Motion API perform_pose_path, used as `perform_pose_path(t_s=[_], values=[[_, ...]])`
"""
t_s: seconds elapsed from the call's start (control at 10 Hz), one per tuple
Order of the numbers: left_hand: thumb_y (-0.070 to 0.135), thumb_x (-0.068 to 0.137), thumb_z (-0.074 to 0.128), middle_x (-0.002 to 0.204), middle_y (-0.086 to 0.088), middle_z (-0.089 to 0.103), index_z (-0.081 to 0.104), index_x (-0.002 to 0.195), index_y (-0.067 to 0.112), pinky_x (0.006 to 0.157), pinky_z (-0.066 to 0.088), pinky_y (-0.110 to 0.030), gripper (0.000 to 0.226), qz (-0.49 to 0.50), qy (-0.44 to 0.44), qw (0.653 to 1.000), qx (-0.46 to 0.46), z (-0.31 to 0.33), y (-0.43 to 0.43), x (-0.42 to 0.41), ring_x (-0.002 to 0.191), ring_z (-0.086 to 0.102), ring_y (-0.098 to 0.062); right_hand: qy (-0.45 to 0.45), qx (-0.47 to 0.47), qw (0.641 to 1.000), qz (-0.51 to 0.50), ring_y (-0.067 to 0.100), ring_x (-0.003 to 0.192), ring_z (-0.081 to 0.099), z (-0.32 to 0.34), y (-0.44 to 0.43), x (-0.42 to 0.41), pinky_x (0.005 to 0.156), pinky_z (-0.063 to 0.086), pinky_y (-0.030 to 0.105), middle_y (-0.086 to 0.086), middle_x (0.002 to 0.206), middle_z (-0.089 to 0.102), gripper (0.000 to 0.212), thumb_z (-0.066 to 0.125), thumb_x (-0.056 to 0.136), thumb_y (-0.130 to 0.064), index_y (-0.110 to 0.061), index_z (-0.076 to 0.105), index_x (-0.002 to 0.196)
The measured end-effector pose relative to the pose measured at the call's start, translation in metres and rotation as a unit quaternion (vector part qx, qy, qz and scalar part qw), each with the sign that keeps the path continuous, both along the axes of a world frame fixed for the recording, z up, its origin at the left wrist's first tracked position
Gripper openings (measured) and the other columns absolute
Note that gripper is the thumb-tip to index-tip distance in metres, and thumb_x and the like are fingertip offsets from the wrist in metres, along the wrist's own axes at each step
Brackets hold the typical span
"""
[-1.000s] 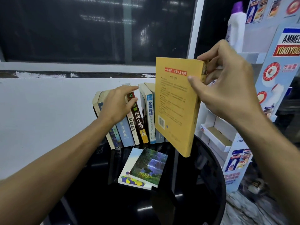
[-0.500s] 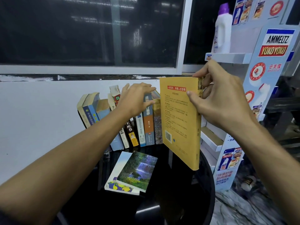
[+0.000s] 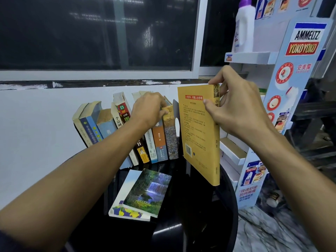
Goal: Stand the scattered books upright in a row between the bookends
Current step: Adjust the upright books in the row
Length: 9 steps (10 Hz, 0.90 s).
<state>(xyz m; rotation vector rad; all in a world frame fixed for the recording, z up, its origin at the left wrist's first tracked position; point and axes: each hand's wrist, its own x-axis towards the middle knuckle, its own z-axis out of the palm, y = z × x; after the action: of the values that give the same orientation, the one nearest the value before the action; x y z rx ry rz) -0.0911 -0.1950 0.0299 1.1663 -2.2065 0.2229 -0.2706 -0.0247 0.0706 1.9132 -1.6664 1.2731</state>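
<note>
My right hand [image 3: 238, 110] pinches a yellow book [image 3: 198, 131] by its top corner and holds it upright in the air, just right of the row. Several books [image 3: 127, 131] stand leaning left against the white wall on a round black table [image 3: 200, 215]. My left hand [image 3: 148, 110] grips the tops of the rightmost books in the row. A thin grey bookend [image 3: 176, 113] shows between the row's last book and the yellow book. Two books lie flat on the table in front: a waterfall-cover book [image 3: 149, 191] on top of a white one [image 3: 125, 208].
A cardboard display stand [image 3: 291, 84] with small shelves rises close on the right, a white bottle [image 3: 244, 28] with a purple cap on its top shelf. A dark window [image 3: 98, 31] sits above the white wall. Marble floor [image 3: 269, 231] shows at lower right.
My left hand slid right along the row's tops, from the middle books to the last ones. My right hand lowered the yellow book and brought it nearer the row's right end.
</note>
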Motion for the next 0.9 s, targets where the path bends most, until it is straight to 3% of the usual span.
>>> perform_pose_path(t_s=[0.2, 0.3, 0.4, 0.6, 0.7, 0.8, 0.9], values=[[0.031, 0.085, 0.079, 0.106, -0.001, 0.074, 0.079, 0.1, 0.022, 0.084, 0.057, -0.046, 0.017, -0.001, 0.031, 0.999, 0.013, -0.001, -0.008, 0.008, 0.1, 0.065, -0.022, 0.001, -0.003, 1.0, -0.002, 0.013, 0.083, 0.058, -0.001, -0.021, 0.004, 0.069, 0.051, 0.021, -0.021, 0.083, 0.051, 0.034, 0.077, 0.089, -0.025, -0.021, 0.046, 0.104], [0.032, 0.086, 0.079, 0.106, 0.0, 0.074, 0.079, 0.101, 0.022, 0.085, 0.057, -0.046, 0.018, -0.007, 0.033, 0.999, 0.009, -0.002, -0.007, 0.008, 0.1, 0.065, -0.02, 0.006, -0.011, 1.0, -0.01, 0.006, 0.075, 0.055, 0.0, -0.03, 0.007, 0.061, 0.04, 0.011, -0.02, 0.079, 0.05, 0.033, 0.077, 0.089, -0.023, -0.018, 0.049, 0.105], [0.033, 0.086, 0.078, 0.105, 0.0, 0.074, 0.079, 0.1, 0.021, 0.084, 0.057, -0.046, 0.019, -0.01, 0.035, 0.999, 0.003, -0.004, -0.008, 0.008, 0.1, 0.064, -0.021, 0.008, -0.021, 1.0, -0.011, 0.012, 0.08, 0.057, -0.001, -0.039, 0.01, 0.067, 0.05, 0.025, -0.006, 0.086, 0.061, 0.033, 0.077, 0.088, -0.021, -0.019, 0.048, 0.103], [0.034, 0.085, 0.079, 0.105, 0.0, 0.073, 0.078, 0.1, 0.022, 0.084, 0.057, -0.046, 0.019, -0.009, 0.035, 0.999, -0.002, -0.005, -0.01, 0.009, 0.1, 0.063, -0.021, -0.006, -0.031, 0.999, 0.0, 0.012, 0.082, 0.052, -0.01, -0.064, 0.016, 0.06, 0.039, 0.012, -0.003, 0.094, 0.058, 0.031, 0.074, 0.089, -0.018, -0.018, 0.046, 0.102], [0.036, 0.085, 0.078, 0.107, 0.0, 0.073, 0.078, 0.101, 0.023, 0.084, 0.057, -0.046, 0.02, -0.007, 0.033, 0.999, -0.005, -0.006, -0.011, 0.009, 0.101, 0.064, -0.022, -0.02, -0.05, 0.999, 0.002, 0.012, 0.08, 0.049, -0.02, -0.079, 0.016, 0.066, 0.044, 0.022, -0.005, 0.092, 0.056, 0.03, 0.074, 0.088, -0.018, -0.016, 0.048, 0.103], [0.037, 0.085, 0.078, 0.109, 0.001, 0.072, 0.078, 0.101, 0.024, 0.084, 0.056, -0.045, 0.02, -0.004, 0.033, 0.999, -0.006, -0.007, -0.013, 0.01, 0.101, 0.064, -0.023, -0.029, -0.055, 0.998, 0.01, 0.009, 0.083, 0.051, -0.03, -0.091, 0.02, 0.062, 0.041, 0.008, -0.006, 0.098, 0.056, 0.033, 0.073, 0.09, -0.019, -0.022, 0.042, 0.101], [0.037, 0.086, 0.077, 0.11, 0.002, 0.072, 0.077, 0.101, 0.024, 0.085, 0.055, -0.045, 0.02, -0.003, 0.031, 0.999, -0.011, -0.007, -0.012, 0.011, 0.104, 0.062, -0.024, -0.031, -0.065, 0.997, 0.016, 0.008, 0.087, 0.055, -0.04, -0.103, 0.024, 0.066, 0.051, 0.016, -0.002, 0.108, 0.062, 0.037, 0.073, 0.091, -0.02, -0.027, 0.038, 0.103]])
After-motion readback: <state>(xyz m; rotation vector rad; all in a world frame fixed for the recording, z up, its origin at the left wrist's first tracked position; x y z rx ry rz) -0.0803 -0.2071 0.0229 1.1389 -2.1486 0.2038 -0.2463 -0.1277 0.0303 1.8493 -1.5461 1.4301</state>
